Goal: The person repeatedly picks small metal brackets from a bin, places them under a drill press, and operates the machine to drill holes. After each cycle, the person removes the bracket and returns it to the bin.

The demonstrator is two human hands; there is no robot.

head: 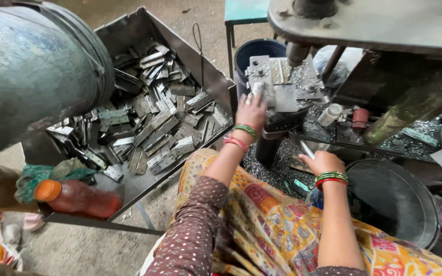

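Left hand (250, 110): raised to the press bed, fingers curled narrowly over a small metal hinge piece (258, 88); whether it is pinched or only pressed down cannot be told
Hinge piece: lies on the grey die plate (286, 97), just left of the vertical punch (297, 53), partly hidden by the fingertips
Right hand (323, 162): lower and to the right, closed around a thin metal rod (306, 148) that sticks up and to the left out of the fist
Hands relative: well apart, left at the die, right nearer the body beside the dark round pan (400, 204)
Wrists: green and red bangles on both
Tray (216, 82): large metal bin to the left of the left hand, heaped with flat perforated hinges (154, 128)
Blue bucket (254, 51): behind the die plate
Under the press: metal swarf (277, 163) scattered around the base
Far left: orange-capped bottle (78, 198) lying on its side at the tray's near corner
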